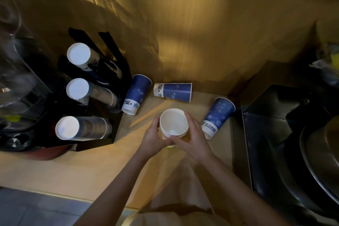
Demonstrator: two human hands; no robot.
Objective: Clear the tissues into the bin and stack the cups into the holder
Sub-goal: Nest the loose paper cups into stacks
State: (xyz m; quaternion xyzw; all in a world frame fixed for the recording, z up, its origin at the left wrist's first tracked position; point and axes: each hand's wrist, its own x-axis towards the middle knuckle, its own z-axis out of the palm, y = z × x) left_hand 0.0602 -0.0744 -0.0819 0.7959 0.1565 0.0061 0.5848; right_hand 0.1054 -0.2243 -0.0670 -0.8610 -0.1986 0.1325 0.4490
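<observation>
A short stack of nested paper cups (173, 122) stands upright, mouth up, at the middle of the wooden counter (73, 170). My left hand (154, 138) grips it from the left and my right hand (192, 135) from the right. Three blue paper cups lie on their sides around it: one (136, 96) leaning against the holder, one (173, 91) at the back, one (218, 116) to the right. The black cup holder (102, 139) on the left carries three slanted stacks with white bottoms facing me (78, 56), (77, 88), (67, 127). No tissues or bin are visible.
A clear plastic container (16, 79) stands at the far left beside the holder. A dark box-like appliance (275, 124) and a metal bowl (322, 161) fill the right side. A golden wall (201, 33) closes the back. Tiled floor (36, 209) shows below the counter's front edge.
</observation>
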